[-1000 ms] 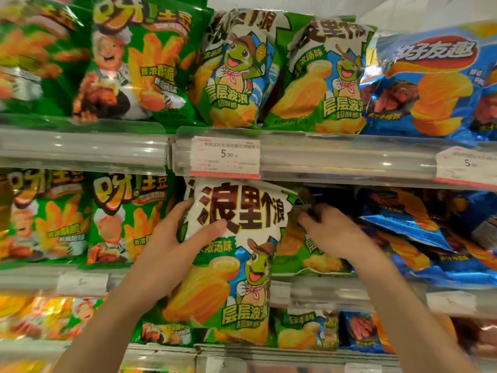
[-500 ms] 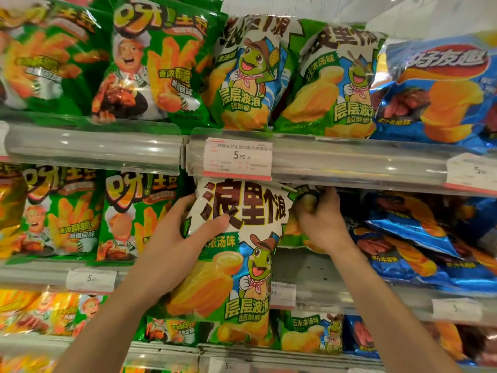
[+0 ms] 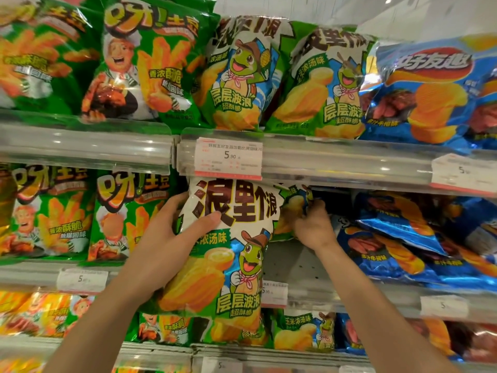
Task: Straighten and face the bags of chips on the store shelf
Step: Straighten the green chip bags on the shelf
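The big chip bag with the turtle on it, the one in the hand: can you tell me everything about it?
The turtle chip bag is shiny, puffy plastic, white at the top with big dark letters, green and blue lower down. A smiling turtle in a brown hat and pictures of yellow wavy chips are on the front. It is upright, facing out, held in front of the middle shelf, its top just under the price tag. The left hand has it in its grip along its left edge, thumb across the front.

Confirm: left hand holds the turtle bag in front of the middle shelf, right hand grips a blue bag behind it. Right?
Not quite. In the head view the right hand grips a green bag of the same turtle kind, not a blue one; the blue bags lie further right, untouched. The left hand does hold the turtle bag in front of the middle shelf.
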